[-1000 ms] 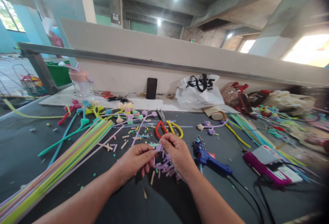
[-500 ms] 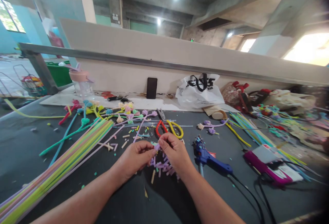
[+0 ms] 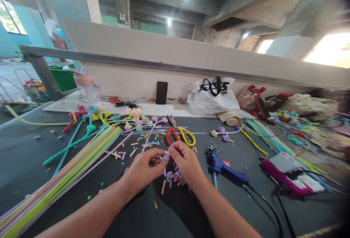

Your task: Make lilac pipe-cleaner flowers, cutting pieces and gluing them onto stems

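Observation:
Between my two hands is a small purple piece of pipe cleaner [image 3: 166, 156]. My left hand [image 3: 147, 165] pinches it from the left, fingers curled and partly hiding it. My right hand [image 3: 184, 159] pinches its right side between thumb and forefinger. Under my hands lies a pile of short cut purple pipe cleaner pieces [image 3: 175, 178]. Just beyond my right hand, scissors [image 3: 180, 134] with one red and one yellow handle lie on the dark table. A blue glue gun [image 3: 226, 170] rests to the right of my right hand.
A bundle of long coloured pipe cleaners [image 3: 82, 168] lies at left. Pipe cleaner flowers [image 3: 136, 117] stretch behind. A phone [image 3: 161, 93] leans on the back panel, near a white plastic bag [image 3: 213, 96] and a pink-lidded bottle [image 3: 86, 88]. Cords trail at right.
My left hand has turned slightly, its fingers opening a small gap around the purple piece. My right hand stays nearly in place. The things on the table have not moved.

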A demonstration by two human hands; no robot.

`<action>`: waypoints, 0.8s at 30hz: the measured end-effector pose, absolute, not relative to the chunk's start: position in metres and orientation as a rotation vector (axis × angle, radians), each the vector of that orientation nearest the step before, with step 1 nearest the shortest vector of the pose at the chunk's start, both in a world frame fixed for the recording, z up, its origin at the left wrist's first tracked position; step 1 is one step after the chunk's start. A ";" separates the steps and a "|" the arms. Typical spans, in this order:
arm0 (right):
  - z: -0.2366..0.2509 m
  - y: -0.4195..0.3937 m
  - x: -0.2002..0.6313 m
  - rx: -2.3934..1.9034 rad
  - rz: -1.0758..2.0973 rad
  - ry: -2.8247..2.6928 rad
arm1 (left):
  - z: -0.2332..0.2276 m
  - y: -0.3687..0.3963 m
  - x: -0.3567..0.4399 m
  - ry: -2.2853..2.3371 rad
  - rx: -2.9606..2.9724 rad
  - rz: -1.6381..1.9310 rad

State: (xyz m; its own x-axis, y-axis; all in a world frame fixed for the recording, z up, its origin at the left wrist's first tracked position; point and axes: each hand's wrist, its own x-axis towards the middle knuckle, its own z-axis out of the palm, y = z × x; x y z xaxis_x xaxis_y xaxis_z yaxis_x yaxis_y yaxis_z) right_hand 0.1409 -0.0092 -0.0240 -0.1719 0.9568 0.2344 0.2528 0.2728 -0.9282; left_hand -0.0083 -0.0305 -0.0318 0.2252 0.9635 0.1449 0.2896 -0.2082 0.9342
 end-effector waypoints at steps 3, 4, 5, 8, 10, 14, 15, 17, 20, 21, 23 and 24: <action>-0.024 -0.009 0.141 -1.144 0.953 -1.630 | -0.031 -0.031 -0.008 1.217 1.687 1.027; -0.024 -0.010 0.140 -1.142 0.950 -1.631 | -0.031 -0.032 -0.008 1.230 1.697 1.028; -0.023 -0.010 0.140 -1.141 0.950 -1.631 | -0.031 -0.032 -0.008 1.242 1.710 1.028; -0.022 -0.010 0.140 -1.143 0.956 -1.631 | -0.031 -0.032 -0.008 1.250 1.750 1.022; -0.022 -0.011 0.140 -1.147 0.954 -1.633 | -0.032 -0.032 -0.008 1.243 1.768 1.013; -0.025 -0.010 0.140 -1.145 0.935 -1.636 | -0.032 -0.032 -0.007 1.230 1.776 1.002; -0.026 -0.010 0.140 -1.146 0.929 -1.640 | -0.032 -0.032 -0.007 1.228 1.775 1.004; -0.027 -0.010 0.141 -1.149 0.920 -1.644 | -0.031 -0.033 -0.007 1.227 1.766 1.006; -0.026 -0.011 0.141 -1.146 0.933 -1.640 | -0.028 -0.034 -0.008 1.213 1.736 0.995; -0.025 -0.011 0.141 -1.134 0.952 -1.634 | -0.027 -0.034 -0.008 1.203 1.718 0.992; -0.023 -0.013 0.141 -1.072 1.035 -1.607 | -0.024 -0.035 -0.008 1.182 1.677 0.987; -0.022 -0.014 0.141 -1.020 1.093 -1.575 | -0.022 -0.035 -0.008 1.176 1.658 0.982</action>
State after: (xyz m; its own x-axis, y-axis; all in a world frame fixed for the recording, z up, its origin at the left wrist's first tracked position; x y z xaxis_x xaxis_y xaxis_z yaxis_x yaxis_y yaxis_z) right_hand 0.1414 -0.0142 -0.0224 -0.2199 0.9484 0.2284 0.1182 0.2583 -0.9588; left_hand -0.0080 -0.0348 -0.0224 0.2475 0.9615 0.1192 0.2889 -0.1907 0.9382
